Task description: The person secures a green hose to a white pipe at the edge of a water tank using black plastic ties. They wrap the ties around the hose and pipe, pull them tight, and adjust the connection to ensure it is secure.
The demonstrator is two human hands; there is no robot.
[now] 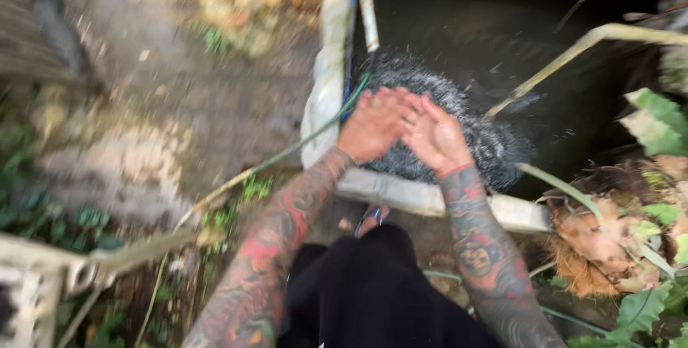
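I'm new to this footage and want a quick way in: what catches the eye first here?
The left hand and right hand, pressed together at centre, above dark water where a round patch of splashing spray shows. A pale concrete edge borders the water just below them, and dry brown leaves lie at right.
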